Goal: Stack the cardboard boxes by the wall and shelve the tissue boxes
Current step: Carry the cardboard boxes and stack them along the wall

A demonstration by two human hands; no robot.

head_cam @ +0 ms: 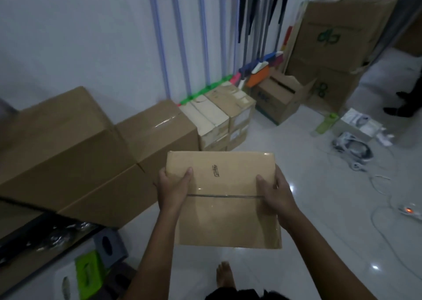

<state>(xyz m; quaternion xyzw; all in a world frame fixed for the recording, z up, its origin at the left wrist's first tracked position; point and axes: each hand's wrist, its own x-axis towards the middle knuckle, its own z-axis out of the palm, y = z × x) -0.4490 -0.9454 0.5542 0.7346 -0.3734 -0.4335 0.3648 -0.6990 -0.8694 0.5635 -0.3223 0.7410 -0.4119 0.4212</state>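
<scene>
Bare foot (pixel 225 274) on the white tile floor (pixel 319 242), near edge of view, directly under the carried load. Just above it: one taped cardboard box (pixel 222 199), held in the air at centre, clear of the floor and of every other carton.

Grip: left hand (pixel 174 191) clamps the box's left side, thumb over the top face; right hand (pixel 277 193) clamps the right side, thumb likewise on top. Both hands wrap the box; fingers underneath are hidden.

Target zone: row of large brown cartons (pixel 75 153) along the wall (pixel 80 37), left of the held box, w/ smaller worn cartons (pixel 219 117) further along the row. Tissue boxes (grey (pixel 109 246), green (pixel 88 270)) sit on the floor, near left, not yet shelved.

Step in hand, est.: carry box to the wall row and set it on top.

Procedure:
1. Keep top face level; grip is symmetrical, so no re-grip req'd.
2. Pick the flat, taped carton top nearest; avoid the worn cartons, whose flaps look uneven.
3. Land the far edge first, then lower the near edge.
4. Slide flush to the wall, edges aligned w/ the carton below.
5. Mind the cables (pixel 376 208) on the floor at right when stepping.
</scene>
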